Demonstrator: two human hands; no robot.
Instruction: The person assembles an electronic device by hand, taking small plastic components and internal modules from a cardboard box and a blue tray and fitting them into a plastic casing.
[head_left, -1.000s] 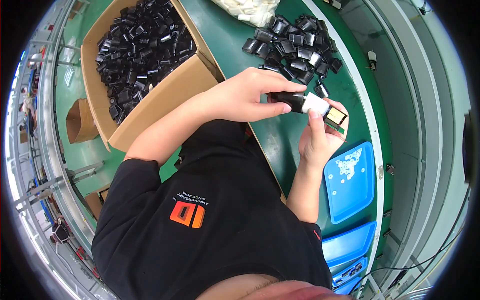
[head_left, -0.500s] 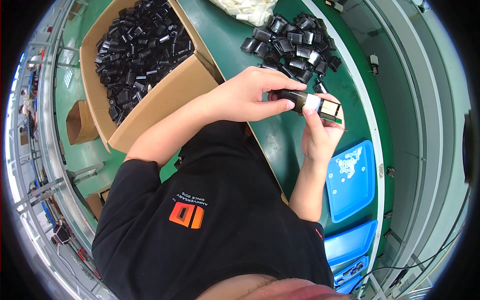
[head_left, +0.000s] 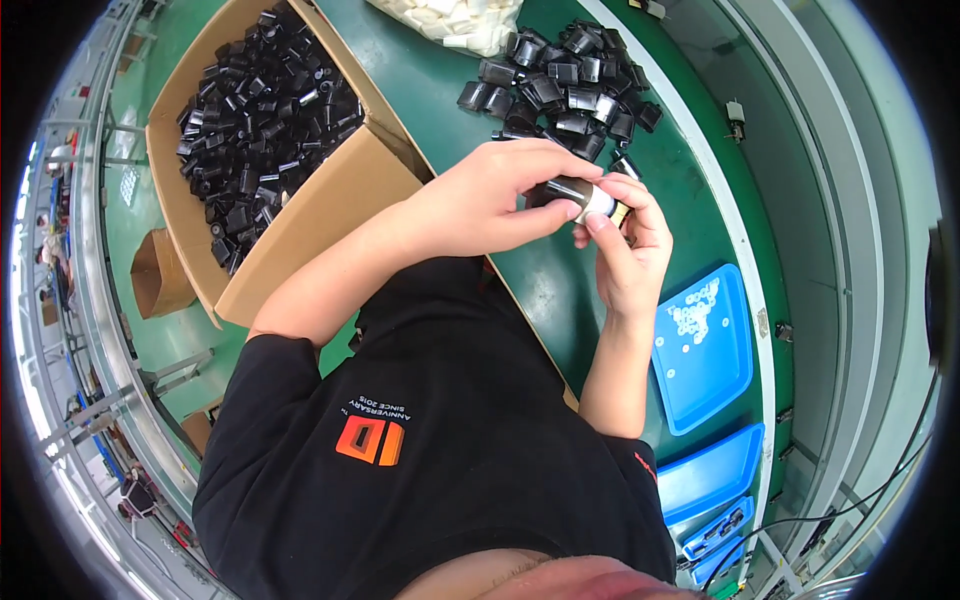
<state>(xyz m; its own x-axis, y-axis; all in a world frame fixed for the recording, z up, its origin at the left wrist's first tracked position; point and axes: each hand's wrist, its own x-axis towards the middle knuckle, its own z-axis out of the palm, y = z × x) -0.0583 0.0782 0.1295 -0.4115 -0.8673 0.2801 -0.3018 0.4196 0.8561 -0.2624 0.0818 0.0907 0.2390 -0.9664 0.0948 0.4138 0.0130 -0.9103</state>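
Observation:
My left hand is closed around a glossy dark casing above the green table, its thumb and fingers on opposite sides. Into the casing's right end runs a small assembly with a white section and a pale yellow block. My right hand pinches this assembly, its thumb on the white section and its fingers curled over the far side. The casing's left end lies hidden within my left hand. Just beyond both hands is a pile of similar black casings.
On the left, a cardboard box is filled with small black parts. A clear bag of white pieces lies at the back. Blue trays line the right side: one holds small white rings, another lies nearer. A smaller brown box stands far left.
The yellow-block assembly has gone further into the dark casing, and the green board edge and thin wire no longer show. My right hand has come closer to my left, fingers now curled over.

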